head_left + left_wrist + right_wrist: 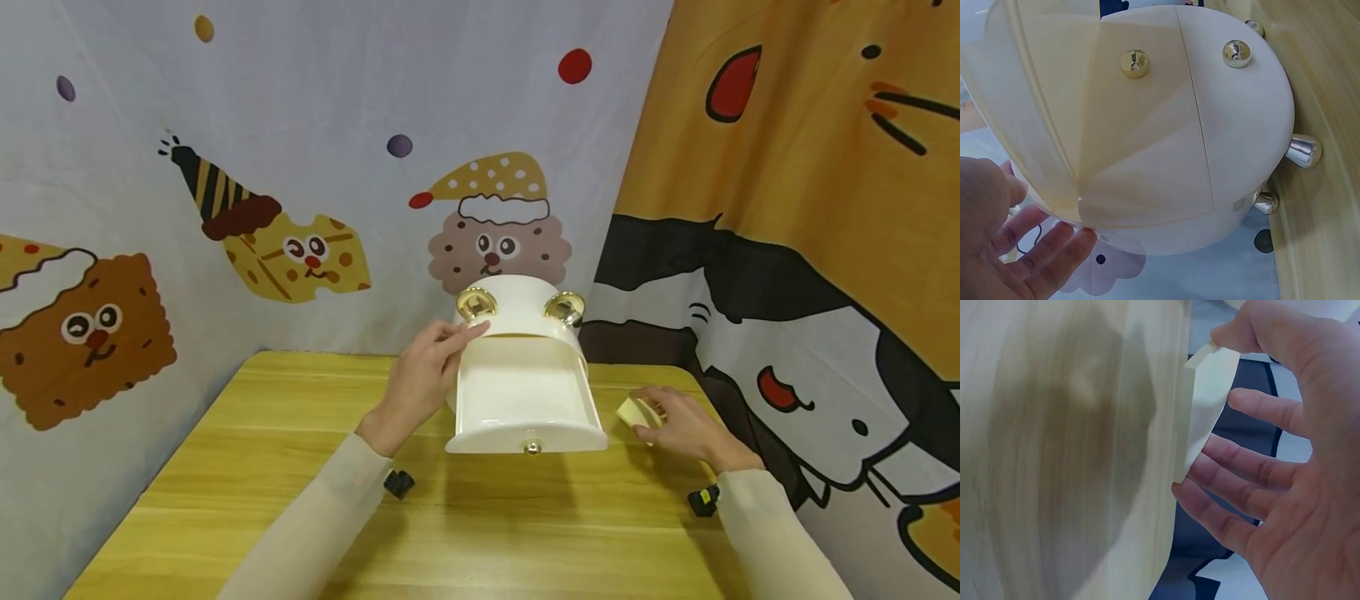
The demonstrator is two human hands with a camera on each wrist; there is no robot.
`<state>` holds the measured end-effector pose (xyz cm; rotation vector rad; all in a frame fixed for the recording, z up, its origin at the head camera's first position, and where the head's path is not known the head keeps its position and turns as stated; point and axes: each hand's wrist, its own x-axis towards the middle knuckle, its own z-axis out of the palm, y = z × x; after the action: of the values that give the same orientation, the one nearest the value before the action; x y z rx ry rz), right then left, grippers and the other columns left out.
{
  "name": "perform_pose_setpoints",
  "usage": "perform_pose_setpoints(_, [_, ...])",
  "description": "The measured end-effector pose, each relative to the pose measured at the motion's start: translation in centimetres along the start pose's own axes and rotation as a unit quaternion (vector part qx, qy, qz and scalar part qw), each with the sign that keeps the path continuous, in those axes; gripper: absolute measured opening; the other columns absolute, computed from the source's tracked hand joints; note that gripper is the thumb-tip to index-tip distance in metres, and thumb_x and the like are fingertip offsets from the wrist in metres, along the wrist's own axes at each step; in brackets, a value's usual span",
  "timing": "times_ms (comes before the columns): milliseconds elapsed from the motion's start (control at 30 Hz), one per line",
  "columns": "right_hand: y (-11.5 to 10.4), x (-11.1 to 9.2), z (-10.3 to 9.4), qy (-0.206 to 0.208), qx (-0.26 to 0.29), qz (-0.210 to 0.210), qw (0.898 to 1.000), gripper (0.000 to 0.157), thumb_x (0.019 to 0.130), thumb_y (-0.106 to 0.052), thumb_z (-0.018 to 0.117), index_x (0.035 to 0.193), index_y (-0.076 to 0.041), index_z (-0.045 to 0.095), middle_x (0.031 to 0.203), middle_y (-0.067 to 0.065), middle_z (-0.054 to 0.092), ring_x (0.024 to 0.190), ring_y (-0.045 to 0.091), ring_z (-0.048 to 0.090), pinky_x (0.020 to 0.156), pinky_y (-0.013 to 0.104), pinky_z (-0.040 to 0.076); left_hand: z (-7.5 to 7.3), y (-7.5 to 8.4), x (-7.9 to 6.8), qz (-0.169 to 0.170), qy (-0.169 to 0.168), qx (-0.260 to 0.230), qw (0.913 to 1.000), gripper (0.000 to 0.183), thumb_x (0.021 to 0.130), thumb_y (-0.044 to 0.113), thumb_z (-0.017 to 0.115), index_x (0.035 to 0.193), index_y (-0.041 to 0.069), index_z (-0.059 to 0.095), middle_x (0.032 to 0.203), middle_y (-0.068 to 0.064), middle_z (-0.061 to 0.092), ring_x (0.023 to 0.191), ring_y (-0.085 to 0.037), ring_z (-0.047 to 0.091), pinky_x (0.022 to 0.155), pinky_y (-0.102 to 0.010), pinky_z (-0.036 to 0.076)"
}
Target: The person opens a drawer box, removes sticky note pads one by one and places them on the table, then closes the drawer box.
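Observation:
A white rounded drawer box with gold ring ears stands on the table. Its top drawer is pulled out, with a small gold knob on the front. My left hand rests against the box's left side, the index finger stretched toward the left gold ring. In the left wrist view, the fingertips of that hand touch the box's edge. To the right of the drawer, my right hand pinches a small pale yellow wedge-like piece; thumb and fingers touch its edges in the right wrist view.
Closed drawer fronts with gold ball knobs lie below the pulled-out drawer, and silver feet stand on the wooden table. Cartoon-printed cloths hang behind and to the right. Each wrist wears a small black camera.

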<state>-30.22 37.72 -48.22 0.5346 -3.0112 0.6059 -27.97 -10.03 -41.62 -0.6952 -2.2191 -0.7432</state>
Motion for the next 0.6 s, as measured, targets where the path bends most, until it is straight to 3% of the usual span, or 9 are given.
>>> perform_pose_setpoints(600, [2.4, 0.7, 0.7, -0.038, -0.009, 0.035, 0.999, 0.062, 0.103, -0.035, 0.087, 0.155, -0.006, 0.07, 0.137, 0.027, 0.074, 0.116, 0.038, 0.073, 0.094, 0.061, 0.065, -0.2, 0.0, 0.1, 0.001, -0.005, 0.003, 1.0, 0.049, 0.117, 0.005, 0.07, 0.159, 0.029, 0.075, 0.121, -0.012, 0.075, 0.089, -0.021, 0.065, 0.062, -0.026, 0.044])
